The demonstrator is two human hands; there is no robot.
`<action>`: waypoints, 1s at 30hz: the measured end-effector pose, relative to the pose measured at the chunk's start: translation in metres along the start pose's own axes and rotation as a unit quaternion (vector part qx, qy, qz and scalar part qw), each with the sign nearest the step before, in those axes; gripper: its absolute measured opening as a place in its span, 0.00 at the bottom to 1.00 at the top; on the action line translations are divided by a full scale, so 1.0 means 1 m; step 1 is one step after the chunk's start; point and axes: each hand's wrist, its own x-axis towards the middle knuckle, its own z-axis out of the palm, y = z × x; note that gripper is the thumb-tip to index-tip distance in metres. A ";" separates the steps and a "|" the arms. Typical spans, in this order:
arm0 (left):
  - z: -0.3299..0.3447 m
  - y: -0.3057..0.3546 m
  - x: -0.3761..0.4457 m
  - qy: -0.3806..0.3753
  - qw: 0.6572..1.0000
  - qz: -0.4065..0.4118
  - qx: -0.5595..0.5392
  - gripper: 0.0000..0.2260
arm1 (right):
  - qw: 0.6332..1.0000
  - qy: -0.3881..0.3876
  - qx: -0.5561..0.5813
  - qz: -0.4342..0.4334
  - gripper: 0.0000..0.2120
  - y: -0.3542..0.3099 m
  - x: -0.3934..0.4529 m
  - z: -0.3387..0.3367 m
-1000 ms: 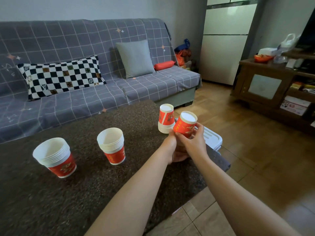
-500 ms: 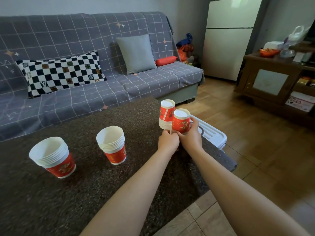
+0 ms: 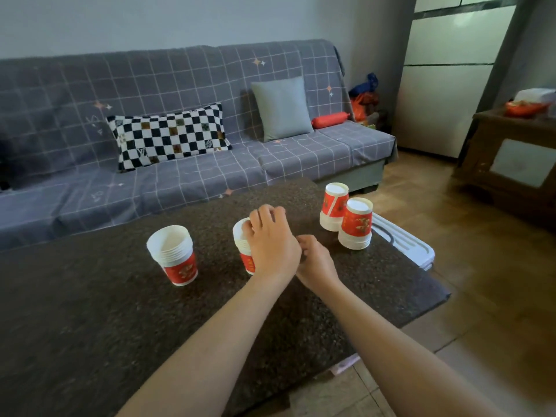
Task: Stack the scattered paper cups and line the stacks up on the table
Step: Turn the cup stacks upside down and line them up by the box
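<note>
My left hand (image 3: 272, 245) wraps the upright stack (image 3: 244, 245) at frame centre, its axis vertical, while my right hand (image 3: 316, 261), just right of it, curls loosely on nothing, two inverted stacks (image 3: 355, 225) farther right on the table (image 3: 90, 311).

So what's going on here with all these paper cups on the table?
A person is gathering red-and-white paper cups into stacks on a dark speckled table. The left hand grips the middle upright stack near its rim, and the right hand is right beside it. Another upright stack stands to the left, and two upside-down stacks stand close together near the table's right end.
</note>
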 end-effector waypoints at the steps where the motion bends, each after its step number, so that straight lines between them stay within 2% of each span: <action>1: -0.003 -0.008 0.002 -0.028 0.999 -0.015 0.029 0.21 | 0.999 -0.035 0.013 0.019 0.31 -0.003 0.001 0.008; 3: 0.000 -0.022 0.003 -0.088 0.993 -0.031 0.075 0.23 | 0.995 -0.071 0.031 0.057 0.35 -0.006 0.001 0.021; 5: 0.001 -0.029 0.001 -0.106 0.993 -0.026 0.054 0.22 | 0.994 -0.063 0.048 0.079 0.38 -0.005 -0.001 0.026; 7: -0.002 -0.022 0.000 -0.084 0.988 -0.087 -0.100 0.19 | 0.985 -0.016 0.146 0.095 0.43 -0.001 -0.005 0.019; 8: -0.005 -0.015 0.001 -0.083 0.963 -0.145 -0.210 0.18 | 0.970 0.018 0.221 0.104 0.44 0.001 -0.010 0.011; 9: -0.006 -0.007 0.003 -0.094 0.915 -0.212 -0.331 0.18 | 0.948 0.054 0.293 0.107 0.43 0.003 -0.015 0.000; 10: -0.003 0.002 0.003 -0.121 0.844 -0.269 -0.447 0.18 | 0.928 0.085 0.348 0.103 0.42 0.006 -0.021 -0.011; 11: -0.001 0.012 0.001 -0.160 0.773 -0.304 -0.533 0.18 | 0.917 0.105 0.373 0.095 0.41 0.010 -0.027 -0.022; 12: 0.001 0.021 -0.004 -0.210 0.721 -0.320 -0.577 0.18 | 0.915 0.113 0.378 0.084 0.41 0.013 -0.033 -0.031; 14: 0.011 0.043 -0.015 -0.295 0.659 -0.329 -0.609 0.18 | 0.924 0.131 0.350 0.079 0.40 0.024 -0.043 -0.050; 15: 0.018 0.053 -0.022 -0.317 0.647 -0.330 -0.610 0.16 | 0.927 0.152 0.332 0.082 0.37 0.030 -0.046 -0.059; 17: 0.032 0.071 -0.031 -0.349 0.654 -0.322 -0.589 0.13 | 0.932 0.195 0.290 0.098 0.36 0.046 -0.049 -0.075; 20: 0.055 0.095 -0.036 -0.381 0.710 -0.264 -0.530 0.21 | 0.946 0.247 0.167 0.125 0.37 0.069 -0.044 -0.098; 21: 0.062 0.100 -0.036 -0.385 0.717 -0.251 -0.523 0.22 | 0.949 0.254 0.137 0.126 0.37 0.076 -0.040 -0.102; 24: 0.061 0.110 -0.036 -0.395 0.703 -0.245 -0.539 0.12 | 0.961 0.241 0.072 0.113 0.39 0.086 -0.027 -0.105; 30: 0.064 0.109 -0.030 -0.402 0.710 -0.231 -0.529 0.15 | 0.969 0.210 0.081 0.102 0.40 0.088 -0.005 -0.098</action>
